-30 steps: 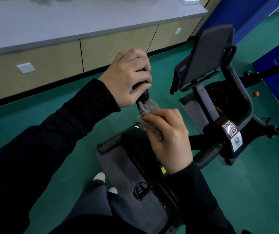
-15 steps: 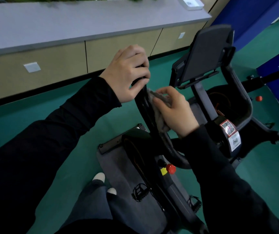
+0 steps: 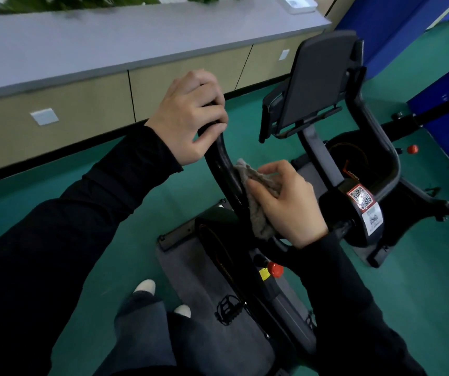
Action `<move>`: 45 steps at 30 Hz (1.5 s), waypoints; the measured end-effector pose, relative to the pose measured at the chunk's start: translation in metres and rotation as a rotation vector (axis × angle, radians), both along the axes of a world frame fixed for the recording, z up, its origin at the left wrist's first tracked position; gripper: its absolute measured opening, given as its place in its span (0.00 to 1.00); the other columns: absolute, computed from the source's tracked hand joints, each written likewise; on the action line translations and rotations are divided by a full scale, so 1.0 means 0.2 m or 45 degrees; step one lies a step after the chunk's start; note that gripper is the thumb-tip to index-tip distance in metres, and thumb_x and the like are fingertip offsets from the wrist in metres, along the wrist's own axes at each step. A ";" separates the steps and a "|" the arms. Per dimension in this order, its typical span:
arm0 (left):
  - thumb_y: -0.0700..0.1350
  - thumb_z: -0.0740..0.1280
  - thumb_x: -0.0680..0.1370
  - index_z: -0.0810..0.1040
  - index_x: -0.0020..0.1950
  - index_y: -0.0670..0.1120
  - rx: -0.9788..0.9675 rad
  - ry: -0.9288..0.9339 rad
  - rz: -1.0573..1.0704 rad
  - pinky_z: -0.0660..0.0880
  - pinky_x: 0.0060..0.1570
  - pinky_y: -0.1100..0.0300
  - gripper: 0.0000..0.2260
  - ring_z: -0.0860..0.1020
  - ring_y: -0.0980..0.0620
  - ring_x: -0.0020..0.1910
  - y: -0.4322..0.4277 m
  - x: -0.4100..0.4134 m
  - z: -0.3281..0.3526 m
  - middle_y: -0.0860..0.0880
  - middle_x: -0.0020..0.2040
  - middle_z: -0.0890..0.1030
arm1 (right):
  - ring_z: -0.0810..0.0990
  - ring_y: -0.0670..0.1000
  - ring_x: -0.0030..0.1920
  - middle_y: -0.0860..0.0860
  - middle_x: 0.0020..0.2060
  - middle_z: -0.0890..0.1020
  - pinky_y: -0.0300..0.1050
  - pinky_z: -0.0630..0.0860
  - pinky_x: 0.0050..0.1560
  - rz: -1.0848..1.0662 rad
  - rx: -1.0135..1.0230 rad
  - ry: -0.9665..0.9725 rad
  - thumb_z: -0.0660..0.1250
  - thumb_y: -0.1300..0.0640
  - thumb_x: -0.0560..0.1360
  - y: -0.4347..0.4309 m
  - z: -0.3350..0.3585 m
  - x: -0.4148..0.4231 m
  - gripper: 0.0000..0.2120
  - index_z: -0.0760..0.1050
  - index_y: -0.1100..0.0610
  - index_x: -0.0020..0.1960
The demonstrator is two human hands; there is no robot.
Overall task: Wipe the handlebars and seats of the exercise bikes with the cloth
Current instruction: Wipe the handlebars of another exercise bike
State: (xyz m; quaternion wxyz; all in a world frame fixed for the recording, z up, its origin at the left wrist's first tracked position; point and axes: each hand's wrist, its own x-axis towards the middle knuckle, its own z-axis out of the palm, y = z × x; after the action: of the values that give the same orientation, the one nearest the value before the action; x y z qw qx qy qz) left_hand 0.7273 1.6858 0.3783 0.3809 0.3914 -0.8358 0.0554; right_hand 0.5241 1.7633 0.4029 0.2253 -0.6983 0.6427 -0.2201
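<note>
On the upward-pointing handlebar (image 3: 219,161), left hand (image 3: 190,118) grips the tip; right hand (image 3: 291,204) pinches the cloth (image 3: 258,215) against it.

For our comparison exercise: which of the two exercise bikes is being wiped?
The nearer bike: left hand grips its handlebar, right hand presses the grey cloth there. The QR-stickered bike stands untouched.

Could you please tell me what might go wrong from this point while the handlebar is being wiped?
1. The left hand grips the top end of the black curved handlebar, so that stretch may go unwiped unless the grip shifts.
2. The grey fuzzy cloth is bunched under the right hand, with a loose end hanging below it; it could slip off the bar or snag lower down, near the round red knob.
</note>
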 end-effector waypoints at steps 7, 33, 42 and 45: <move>0.43 0.62 0.79 0.80 0.43 0.42 -0.045 -0.030 -0.039 0.70 0.51 0.42 0.10 0.72 0.42 0.57 -0.01 0.02 -0.01 0.46 0.45 0.79 | 0.77 0.57 0.44 0.56 0.42 0.77 0.45 0.73 0.46 -0.128 -0.378 0.209 0.69 0.58 0.76 0.20 -0.08 0.04 0.07 0.79 0.64 0.47; 0.44 0.61 0.79 0.78 0.41 0.41 -0.222 0.083 -0.196 0.62 0.61 0.51 0.12 0.68 0.46 0.57 -0.10 0.04 -0.07 0.45 0.43 0.78 | 0.78 0.56 0.41 0.59 0.41 0.79 0.42 0.76 0.44 -1.563 -1.087 0.187 0.69 0.64 0.75 0.23 -0.35 0.59 0.06 0.80 0.67 0.47; 0.43 0.60 0.80 0.78 0.40 0.39 -0.209 0.120 -0.268 0.69 0.59 0.45 0.13 0.66 0.45 0.57 -0.12 0.04 -0.09 0.43 0.43 0.78 | 0.79 0.55 0.43 0.59 0.43 0.79 0.36 0.74 0.49 -1.554 -1.053 0.105 0.70 0.64 0.74 0.16 -0.33 0.70 0.06 0.79 0.67 0.49; 0.43 0.60 0.80 0.78 0.41 0.39 -0.210 0.133 -0.278 0.69 0.59 0.45 0.13 0.66 0.45 0.57 -0.12 0.04 -0.10 0.43 0.43 0.78 | 0.78 0.54 0.44 0.61 0.43 0.79 0.28 0.70 0.50 -1.708 -1.029 0.080 0.70 0.66 0.73 0.21 -0.34 0.69 0.08 0.78 0.69 0.50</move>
State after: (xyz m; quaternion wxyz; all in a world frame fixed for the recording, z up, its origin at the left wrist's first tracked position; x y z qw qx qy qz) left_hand 0.7349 1.6611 0.3586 0.4585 0.2681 -0.8450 0.0617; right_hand 0.6625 1.8052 0.3353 -0.2458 -0.1947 0.8034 -0.5062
